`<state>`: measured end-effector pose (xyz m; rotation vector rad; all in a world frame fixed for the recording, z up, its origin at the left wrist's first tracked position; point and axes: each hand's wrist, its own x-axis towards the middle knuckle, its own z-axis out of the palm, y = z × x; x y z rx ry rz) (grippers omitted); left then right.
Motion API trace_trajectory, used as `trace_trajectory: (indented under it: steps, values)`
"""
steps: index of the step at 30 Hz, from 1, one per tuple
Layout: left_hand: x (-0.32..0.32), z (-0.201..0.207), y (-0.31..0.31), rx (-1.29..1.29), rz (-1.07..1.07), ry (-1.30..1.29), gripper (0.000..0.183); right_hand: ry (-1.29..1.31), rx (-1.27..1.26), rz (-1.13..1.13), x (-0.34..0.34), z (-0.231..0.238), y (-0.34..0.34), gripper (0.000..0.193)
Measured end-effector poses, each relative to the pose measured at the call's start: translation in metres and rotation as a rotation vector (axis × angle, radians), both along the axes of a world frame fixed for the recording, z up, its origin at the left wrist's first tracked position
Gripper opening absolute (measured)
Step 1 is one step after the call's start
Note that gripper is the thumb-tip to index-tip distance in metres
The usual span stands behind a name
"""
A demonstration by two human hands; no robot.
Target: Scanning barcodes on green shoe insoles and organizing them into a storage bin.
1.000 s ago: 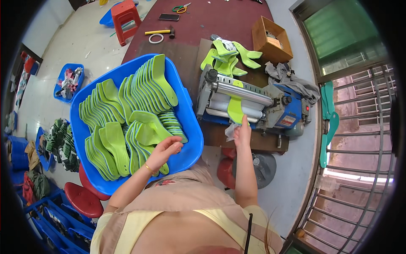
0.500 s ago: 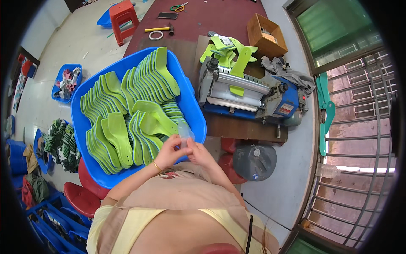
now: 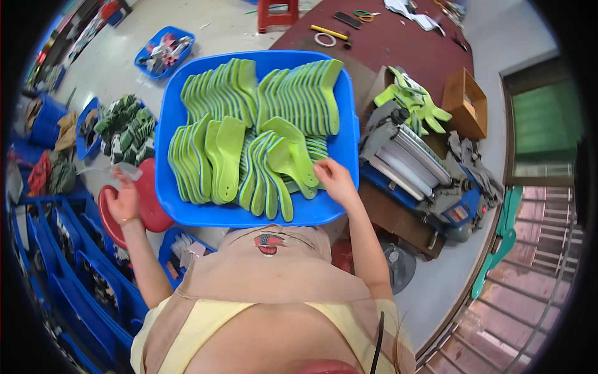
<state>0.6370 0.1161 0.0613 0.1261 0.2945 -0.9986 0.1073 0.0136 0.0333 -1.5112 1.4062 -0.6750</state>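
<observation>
A blue plastic basin [image 3: 257, 217] in front of me holds rows of lime-green insoles [image 3: 299, 93], stacked on edge. My right hand [image 3: 336, 182] is at the basin's right side, its fingers closed at the edge of a loose insole [image 3: 304, 163] lying on top of the near stack. Out to the left, beyond the basin, my left hand [image 3: 126, 198] is raised with thumb and fingers apart. A clear plastic film [image 3: 129, 171] shows at its fingertips, blurred; it does not appear pinched by the thumb.
A roller machine [image 3: 408, 159] stands on the table to the right, beside more green insoles [image 3: 414, 103] and a wooden box [image 3: 464, 103]. A hammer [image 3: 330, 31] and a tape roll [image 3: 325, 40] lie farther back. Red stools [image 3: 152, 193] and blue bins [image 3: 81, 262] are at the left.
My hands have parted: the left swung out to the left with the clear film, the right stayed by the loose insole. The view has turned, so the basin now appears more central.
</observation>
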Motion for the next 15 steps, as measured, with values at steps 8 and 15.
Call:
trace_trajectory:
  steps: [8, 15]
  values:
    - [-0.153, 0.007, -0.013, 0.202, -0.537, -0.395, 0.03, 0.427, -0.57, 0.663, 0.081, -0.022, -0.071, 0.025]
    - [-0.23, 0.029, -0.034, 0.432, -0.766, -1.136, 0.025, 0.345, -0.844, 0.473, 0.0, 0.098, -0.01, 0.024]
